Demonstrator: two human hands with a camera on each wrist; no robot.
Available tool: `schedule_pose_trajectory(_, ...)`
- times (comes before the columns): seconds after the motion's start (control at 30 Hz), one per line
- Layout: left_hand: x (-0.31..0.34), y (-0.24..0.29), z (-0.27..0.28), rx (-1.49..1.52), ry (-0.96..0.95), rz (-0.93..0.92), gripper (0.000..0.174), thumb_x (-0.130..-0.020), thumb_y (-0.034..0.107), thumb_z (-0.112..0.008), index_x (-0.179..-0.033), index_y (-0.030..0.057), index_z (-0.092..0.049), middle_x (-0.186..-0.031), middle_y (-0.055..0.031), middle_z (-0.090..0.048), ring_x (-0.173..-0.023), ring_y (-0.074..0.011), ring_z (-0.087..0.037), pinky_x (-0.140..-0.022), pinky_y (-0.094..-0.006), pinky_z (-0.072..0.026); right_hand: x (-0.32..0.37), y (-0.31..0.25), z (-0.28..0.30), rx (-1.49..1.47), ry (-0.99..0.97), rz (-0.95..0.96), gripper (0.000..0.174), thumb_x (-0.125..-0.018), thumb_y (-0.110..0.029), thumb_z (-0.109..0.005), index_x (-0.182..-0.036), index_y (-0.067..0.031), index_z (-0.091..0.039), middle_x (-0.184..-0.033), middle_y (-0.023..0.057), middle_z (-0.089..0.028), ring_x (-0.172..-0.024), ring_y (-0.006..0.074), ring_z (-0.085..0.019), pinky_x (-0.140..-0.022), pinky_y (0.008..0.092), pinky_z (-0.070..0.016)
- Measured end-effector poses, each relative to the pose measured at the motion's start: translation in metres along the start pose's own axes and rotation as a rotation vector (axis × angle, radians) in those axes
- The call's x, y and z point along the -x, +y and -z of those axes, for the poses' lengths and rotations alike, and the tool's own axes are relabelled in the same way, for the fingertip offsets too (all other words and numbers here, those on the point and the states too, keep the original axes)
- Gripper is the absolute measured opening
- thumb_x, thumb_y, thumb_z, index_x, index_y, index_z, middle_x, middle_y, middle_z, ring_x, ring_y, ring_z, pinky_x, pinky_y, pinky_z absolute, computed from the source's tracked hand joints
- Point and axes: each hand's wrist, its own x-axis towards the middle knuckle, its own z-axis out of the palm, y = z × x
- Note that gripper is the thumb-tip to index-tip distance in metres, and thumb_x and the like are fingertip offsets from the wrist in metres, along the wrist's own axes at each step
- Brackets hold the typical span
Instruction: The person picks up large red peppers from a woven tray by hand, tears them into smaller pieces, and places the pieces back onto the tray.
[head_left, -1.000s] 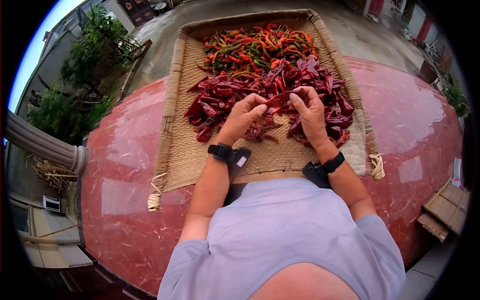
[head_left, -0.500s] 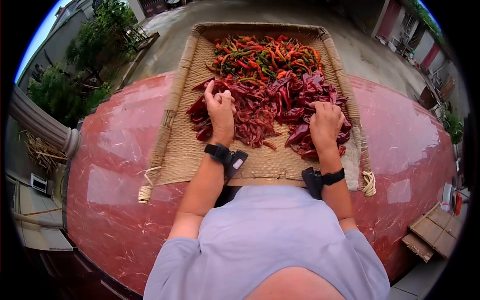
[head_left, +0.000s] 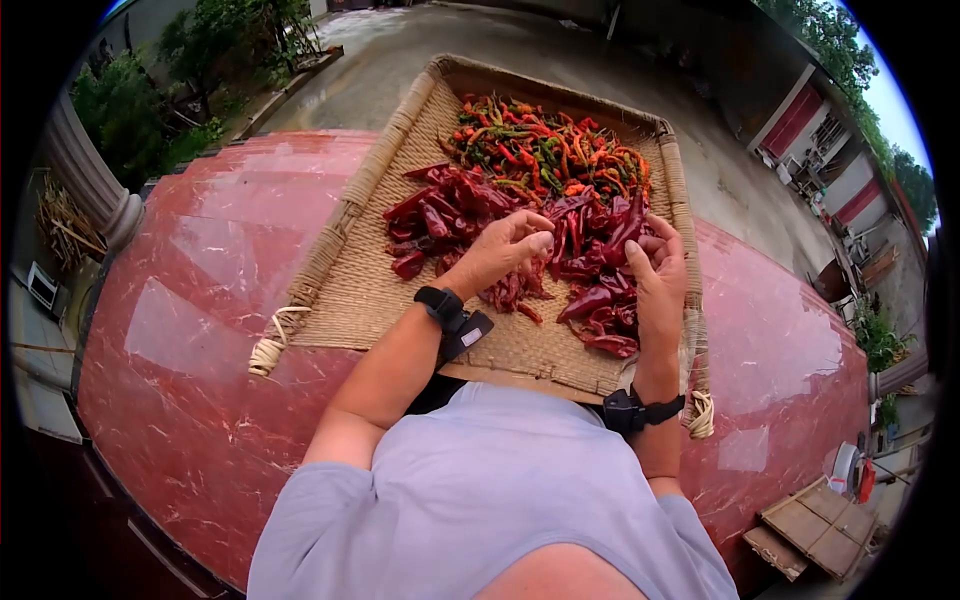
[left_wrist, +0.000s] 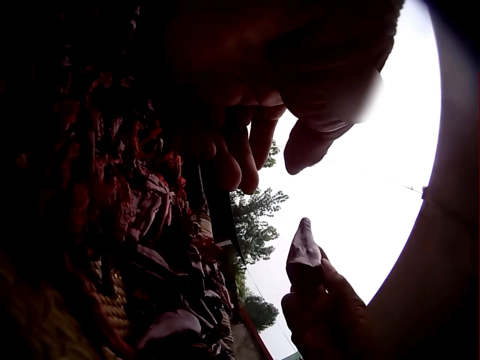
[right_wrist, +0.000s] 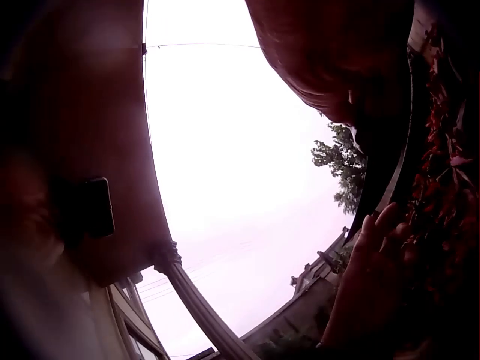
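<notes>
In the head view, my right hand (head_left: 660,285) pinches a long dark red pepper (head_left: 626,232) over the right side of the dark red pepper pile (head_left: 460,205). My left hand (head_left: 498,255) is above the middle of that pile, its fingers loosely bent and nothing visible between them. A gap separates the two hands. Against the bright sky in the left wrist view, the left thumb and fingers stand apart, with the right hand (left_wrist: 322,311) below. The right wrist view is dark; the left hand (right_wrist: 367,274) shows there with fingers extended.
The woven tray (head_left: 350,290) has raised rims and rests on a red marble surface (head_left: 200,330). Thin red, orange and green chillies (head_left: 545,150) fill its far part. Wooden boards (head_left: 820,525) lie at the lower right, and a column (head_left: 90,170) stands at the left.
The left hand has come from the pile's left side toward the middle. The right hand has lifted from the pile with a pepper. The head view has shifted and rotated.
</notes>
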Motion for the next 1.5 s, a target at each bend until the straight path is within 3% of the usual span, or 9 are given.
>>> schedule_pose_trajectory(0.2,0.002,-0.004,-0.003,0.048,-0.136,0.071,0.048,-0.100,0.029,-0.060,-0.135,0.0005,-0.045,-0.100,-0.0103,-0.069,-0.075,-0.0103,-0.066,-0.059,-0.0219,-0.0498,-0.003,0.029,-0.047,-0.273,-0.047,-0.148,0.053,-0.093,-0.004,-0.065,-0.138,0.0044,-0.039,-0.103,0.0064,-0.060,-0.089,0.0122,-0.062,-0.078,0.0246,-0.0542)
schedule_pose_trajectory(0.47,0.002,-0.001,-0.004,0.103,-0.047,0.016,0.043,-0.099,0.031,-0.062,-0.127,0.0021,-0.047,-0.090,-0.0052,-0.065,-0.067,-0.0092,-0.062,-0.055,-0.0230,-0.0489,0.003,0.054,-0.047,-0.338,-0.143,-0.253,0.026,-0.094,-0.005,-0.064,-0.117,-0.0016,-0.053,-0.102,0.0057,-0.065,-0.088,0.0108,-0.066,-0.072,0.0236,-0.0561)
schedule_pose_trajectory(0.57,0.002,0.000,-0.002,0.098,0.023,0.007,0.041,-0.099,0.034,-0.060,-0.125,0.0047,-0.050,-0.085,-0.0037,-0.065,-0.065,-0.0077,-0.061,-0.056,-0.0225,-0.0488,0.000,0.036,-0.043,-0.143,-0.148,-0.242,0.023,-0.093,-0.003,-0.063,-0.114,-0.0028,-0.054,-0.101,0.0041,-0.063,-0.088,0.0088,-0.061,-0.075,0.0227,-0.0515)
schedule_pose_trajectory(0.7,-0.001,0.000,0.010,0.326,0.250,-0.101,0.030,-0.102,0.032,-0.057,-0.119,0.0090,-0.047,-0.079,-0.0019,-0.062,-0.059,-0.0083,-0.056,-0.054,-0.0240,-0.0477,-0.013,0.038,-0.012,0.832,-0.054,0.241,0.026,-0.082,-0.009,-0.069,-0.107,-0.0062,-0.063,-0.104,0.0092,-0.063,-0.103,0.0300,-0.058,-0.089,0.0403,-0.0476)
schedule_pose_trajectory(0.8,-0.002,-0.002,0.014,0.374,0.479,-0.092,0.026,-0.104,0.030,-0.053,-0.116,0.0078,-0.045,-0.074,-0.0011,-0.058,-0.060,-0.0092,-0.055,-0.054,-0.0250,-0.0477,-0.014,0.041,0.002,1.110,-0.166,0.282,0.028,-0.080,-0.011,-0.070,-0.108,-0.0107,-0.065,-0.103,0.0089,-0.063,-0.104,0.0318,-0.054,-0.090,0.0436,-0.0447)
schedule_pose_trajectory(0.93,-0.002,-0.005,0.018,0.345,0.705,-0.183,0.062,-0.104,0.029,-0.053,-0.150,0.0045,-0.020,-0.089,-0.0071,-0.067,-0.062,-0.0084,-0.054,-0.055,-0.0251,-0.0481,-0.012,0.054,0.000,1.255,-0.188,0.285,0.033,-0.079,-0.011,-0.072,-0.110,-0.0138,-0.064,-0.100,0.0071,-0.061,-0.102,0.0305,-0.054,-0.087,0.0430,-0.0425)
schedule_pose_trajectory(0.97,0.000,-0.002,0.022,0.316,0.688,-0.148,0.080,-0.103,0.024,-0.054,-0.156,0.0078,0.003,-0.098,-0.0107,-0.069,-0.062,-0.0078,-0.054,-0.055,-0.0243,-0.0480,-0.012,0.055,-0.002,1.280,-0.190,0.291,0.034,-0.078,-0.012,-0.073,-0.111,-0.0146,-0.064,-0.099,0.0067,-0.060,-0.102,0.0301,-0.054,-0.087,0.0428,-0.0421)
schedule_pose_trajectory(1.07,0.000,-0.002,0.020,0.208,0.701,-0.181,0.082,-0.102,0.017,-0.054,-0.157,0.0100,0.007,-0.103,-0.0113,-0.068,-0.063,-0.0074,-0.054,-0.055,-0.0235,-0.0480,-0.011,0.057,-0.005,1.308,-0.196,0.292,0.037,-0.079,-0.014,-0.073,-0.114,-0.0156,-0.063,-0.100,0.0060,-0.059,-0.102,0.0292,-0.054,-0.086,0.0422,-0.0413)
schedule_pose_trajectory(1.5,0.001,-0.003,0.009,0.068,0.226,0.035,0.034,-0.098,0.018,-0.057,-0.128,0.0026,-0.053,-0.098,-0.0057,-0.065,-0.069,-0.0066,-0.057,-0.062,-0.0205,-0.0466,-0.016,0.070,0.009,1.367,-0.101,0.154,0.042,-0.077,-0.020,-0.075,-0.117,-0.0134,-0.064,-0.107,0.0070,-0.062,-0.109,0.0283,-0.053,-0.103,0.0454,-0.0325)
